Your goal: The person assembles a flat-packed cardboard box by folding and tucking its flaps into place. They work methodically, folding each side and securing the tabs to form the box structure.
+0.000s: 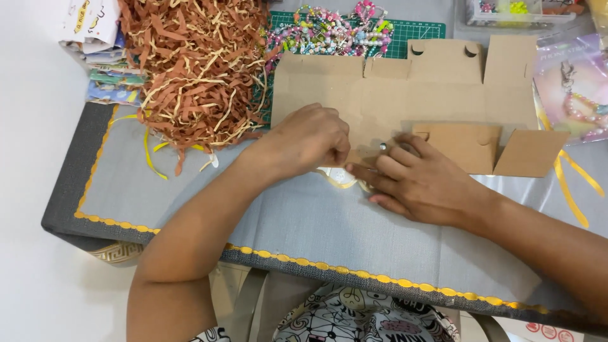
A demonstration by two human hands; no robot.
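Observation:
A flat, unfolded brown cardboard box (405,95) lies on the grey cloth-covered table (190,190). My left hand (310,139) rests at the box's front edge with its fingers curled, pinching something small at a white and gold piece (337,177) under it. My right hand (421,183) lies palm down beside it, its fingers pressed on the same spot. A small silver bead or stud (382,146) shows between the two hands. What the left fingers pinch is hidden.
A heap of brown and cream shredded paper (196,63) fills the back left. Colourful bead bracelets (329,28) lie on a green cutting mat (418,31). Yellow ribbon (573,183), a packet with a beaded charm (576,88) and stacked printed papers (101,44) sit around.

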